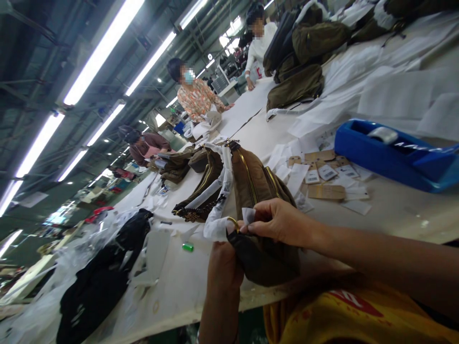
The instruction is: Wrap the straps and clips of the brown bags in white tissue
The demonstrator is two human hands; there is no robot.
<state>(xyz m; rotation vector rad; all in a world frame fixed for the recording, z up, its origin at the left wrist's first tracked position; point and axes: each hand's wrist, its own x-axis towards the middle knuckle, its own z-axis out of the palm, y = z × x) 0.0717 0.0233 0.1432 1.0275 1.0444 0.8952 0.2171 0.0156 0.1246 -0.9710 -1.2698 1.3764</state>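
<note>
A brown bag (256, 191) with gold zips lies at the table's near edge. My left hand (224, 267) grips its near end from below, fingers closed round the fabric. My right hand (283, 220) comes in from the right and pinches a small white paper piece (248, 215) beside a gold ring (234, 223) on the bag. White wrapping paper (222, 200) hangs along the bag's left side. A second brown bag (201, 191) lies just behind to the left.
A blue tape dispenser (394, 153) sits on the right, with cardboard tags and white labels (326, 179) beside it. Black bags in clear plastic (103, 277) lie at the left, a small green object (187, 247) near them. Olive bags (301, 57) are piled farther back. Three people (195, 95) work along the table.
</note>
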